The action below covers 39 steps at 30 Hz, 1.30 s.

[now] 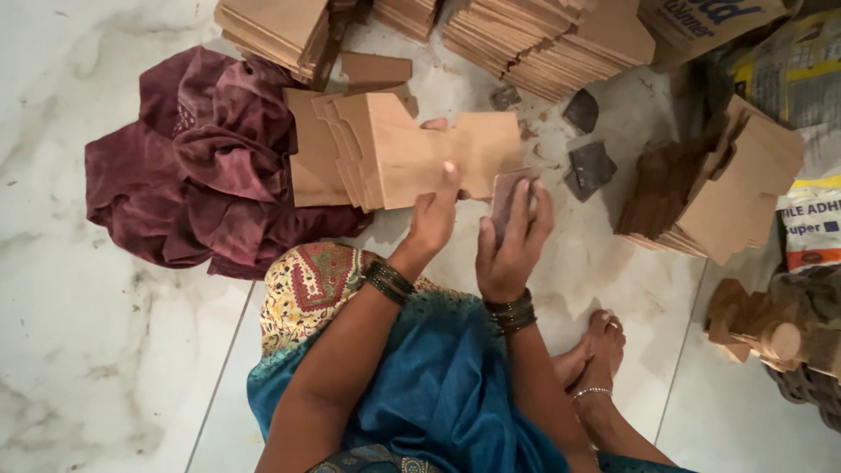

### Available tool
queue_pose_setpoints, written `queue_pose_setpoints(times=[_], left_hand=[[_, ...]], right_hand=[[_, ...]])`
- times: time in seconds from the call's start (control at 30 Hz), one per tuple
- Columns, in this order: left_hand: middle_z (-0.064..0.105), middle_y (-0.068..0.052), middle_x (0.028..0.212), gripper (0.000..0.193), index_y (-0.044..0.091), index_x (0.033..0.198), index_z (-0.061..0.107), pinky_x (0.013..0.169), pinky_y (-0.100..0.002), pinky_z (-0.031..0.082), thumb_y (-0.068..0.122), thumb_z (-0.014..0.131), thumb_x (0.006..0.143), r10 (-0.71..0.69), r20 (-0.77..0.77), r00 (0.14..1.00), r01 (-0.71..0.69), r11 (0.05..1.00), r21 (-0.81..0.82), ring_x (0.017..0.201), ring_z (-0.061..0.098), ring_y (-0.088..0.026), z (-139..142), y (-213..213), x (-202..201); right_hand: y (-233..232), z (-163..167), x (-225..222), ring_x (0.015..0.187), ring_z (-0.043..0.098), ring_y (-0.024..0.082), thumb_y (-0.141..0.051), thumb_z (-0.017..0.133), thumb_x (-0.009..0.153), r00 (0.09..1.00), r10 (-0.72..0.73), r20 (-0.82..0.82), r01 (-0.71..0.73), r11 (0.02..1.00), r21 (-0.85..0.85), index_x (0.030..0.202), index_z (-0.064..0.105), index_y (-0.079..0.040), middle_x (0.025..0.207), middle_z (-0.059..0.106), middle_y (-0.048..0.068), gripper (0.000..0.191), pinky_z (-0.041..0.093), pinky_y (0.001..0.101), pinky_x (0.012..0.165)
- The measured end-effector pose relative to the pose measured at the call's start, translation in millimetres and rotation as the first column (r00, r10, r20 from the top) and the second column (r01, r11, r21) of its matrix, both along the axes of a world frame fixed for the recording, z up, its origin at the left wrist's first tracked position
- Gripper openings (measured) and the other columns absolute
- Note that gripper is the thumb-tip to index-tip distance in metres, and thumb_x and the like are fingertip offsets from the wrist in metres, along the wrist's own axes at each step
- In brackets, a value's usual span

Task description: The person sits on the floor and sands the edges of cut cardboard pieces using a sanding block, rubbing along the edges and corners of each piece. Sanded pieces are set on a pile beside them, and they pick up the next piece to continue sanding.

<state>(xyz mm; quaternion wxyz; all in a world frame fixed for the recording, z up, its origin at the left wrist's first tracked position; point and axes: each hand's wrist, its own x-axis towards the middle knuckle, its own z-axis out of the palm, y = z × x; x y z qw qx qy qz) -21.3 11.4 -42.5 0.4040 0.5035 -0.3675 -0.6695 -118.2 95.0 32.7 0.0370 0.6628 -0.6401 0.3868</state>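
A person sits on a pale marble floor (105, 368), seen from above, working on flat wooden cut-outs.

At the far left of the floor lies a crumpled maroon cloth (201, 166). Just right of it, touching its edge, a short stack of notched wooden pieces (320, 153) fans out on the floor.

In the middle, the left hand (434, 219) holds one notched wooden piece (438, 153) up on edge, fingers pressed together along its lower rim with the thumb hidden behind. It overlaps the fanned stack. Beside it, the right hand (512, 245) presses a small dark sanding block (508, 197) against the piece's lower right edge, fingers curled around the block. Both wrists wear dark bangles. Blue fabric covers the lap below, and bare feet (600, 346) rest to the right.

Across the top edge of the view run taller stacks of wooden pieces (543, 44). Right of the hands, dark scraps of abrasive (591, 166) lie on the floor, then a leaning pile of wooden pieces (718, 193), with printed sacks (810, 219) at the far right.

The step in hand appears to be smoothing the piece's edge. The next move probably calls for a firm left-hand hold while the block travels along the rim.
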Motion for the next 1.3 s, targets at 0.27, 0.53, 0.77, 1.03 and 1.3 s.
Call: queue_pose_setpoints(times=[0.27,0.53,0.77,1.03,1.3], left_hand=[[0.066,-0.005,0.090,0.075,-0.005,0.097,0.070,0.074,-0.029,0.046,0.065,0.043,0.101,0.032,-0.167,0.985,-0.040,0.998,-0.048,0.081,0.052,-0.013,5.5,-0.9,6.0],[0.069,-0.007,0.106,0.062,0.001,0.101,0.069,0.101,-0.031,0.046,0.056,0.041,0.107,-0.349,-0.611,0.711,0.143,0.922,-0.360,0.109,0.063,-0.021,-2.5,-2.8,11.8],[0.058,-0.013,0.150,0.102,0.008,0.155,0.034,0.124,-0.057,0.037,0.074,0.065,0.084,-0.518,-0.718,0.465,0.191,0.850,-0.490,0.142,0.052,-0.033,25.0,-12.0,23.1],[0.057,-0.012,0.147,0.140,0.008,0.163,0.019,0.128,-0.070,0.030,0.096,0.058,0.061,-0.494,-0.781,0.383,0.188,0.869,-0.457,0.139,0.052,-0.035,19.5,-9.5,26.8],[0.035,-0.007,0.171,0.145,0.014,0.170,0.011,0.127,-0.063,0.033,0.098,0.049,0.058,-0.442,-0.861,0.251,0.177,0.896,-0.408,0.146,0.046,-0.031,48.0,-7.6,38.0]], right_hand=[[-2.2,4.2,-3.5,0.150,0.034,0.038,-0.016,0.059,0.107,0.985,-0.101,0.137,0.114,0.989,-0.090,0.158,0.038,0.002,0.163,0.034,0.020,0.058,0.027,0.0477,0.128],[-6.6,5.2,-6.6,0.155,0.033,0.037,-0.014,0.059,0.107,0.984,-0.077,0.161,0.091,0.992,-0.082,0.159,0.038,-0.001,0.164,0.031,0.019,0.057,0.027,0.0465,0.128],[-3.1,13.0,-25.4,0.155,0.034,0.037,-0.009,0.061,0.107,0.988,-0.129,0.090,0.135,0.989,-0.058,0.160,0.039,-0.001,0.165,0.031,0.019,0.058,0.028,0.0468,0.128],[1.2,8.5,-25.5,0.151,0.039,0.037,-0.009,0.065,0.104,0.992,-0.087,0.093,0.092,0.995,-0.044,0.157,0.044,0.000,0.162,0.033,0.019,0.058,0.037,0.0449,0.124],[9.3,16.4,-14.0,0.150,0.042,0.038,-0.010,0.065,0.101,0.979,-0.139,0.151,0.153,0.984,-0.089,0.154,0.050,-0.001,0.160,0.038,0.020,0.055,0.036,0.0453,0.124]])
